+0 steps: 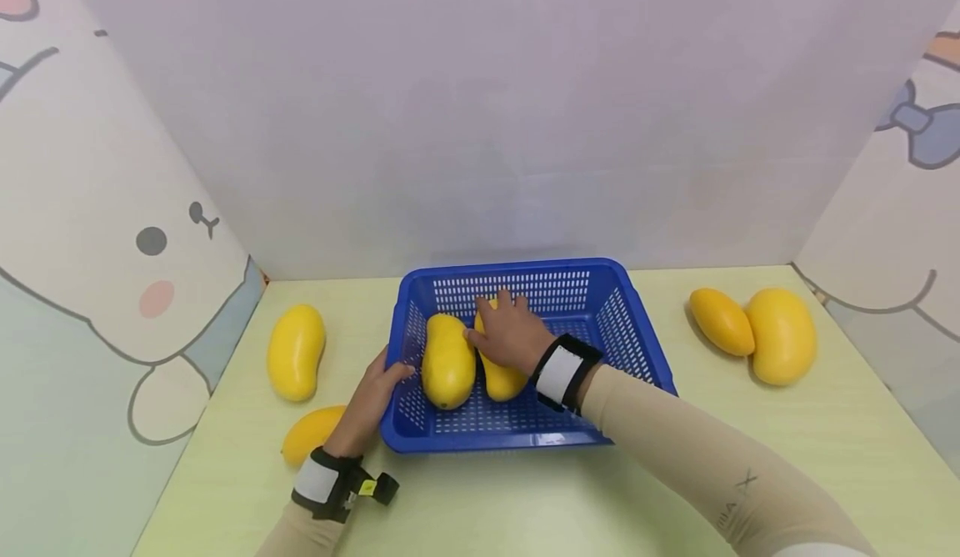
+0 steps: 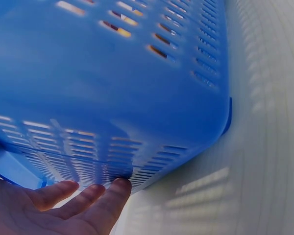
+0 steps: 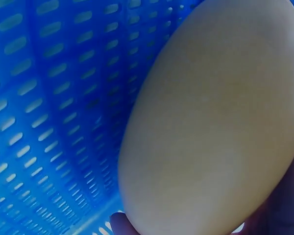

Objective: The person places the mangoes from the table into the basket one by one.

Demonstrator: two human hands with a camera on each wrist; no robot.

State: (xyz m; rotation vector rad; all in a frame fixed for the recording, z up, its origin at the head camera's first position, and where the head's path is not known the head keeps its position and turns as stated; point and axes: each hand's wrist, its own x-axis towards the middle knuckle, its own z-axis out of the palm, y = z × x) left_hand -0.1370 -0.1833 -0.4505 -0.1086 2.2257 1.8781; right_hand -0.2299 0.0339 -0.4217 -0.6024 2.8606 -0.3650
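Observation:
A blue slotted basket (image 1: pixel 525 267) stands mid-table with two yellow mangoes inside. My right hand (image 1: pixel 510 332) reaches into it and grips the right-hand mango (image 1: pixel 501 382); in the right wrist view that mango (image 3: pixel 210 127) fills the frame over the basket floor (image 3: pixel 49 98), with a fingertip (image 3: pixel 120 223) curled under it. The other mango (image 1: pixel 447 361) lies just left of it, touching. My left hand (image 1: pixel 371 398) rests on the basket's left side, thumb at the rim. Its straight fingers (image 2: pixel 103 200) lie against the outside wall (image 2: pixel 112 98).
Two mangoes lie on the table left of the basket: one (image 1: pixel 296 351) stands free, and one (image 1: pixel 311 432) is partly behind my left wrist. Two more mangoes (image 1: pixel 722 321) (image 1: pixel 782 336) touch each other at the right. Paper walls close in the back and both sides.

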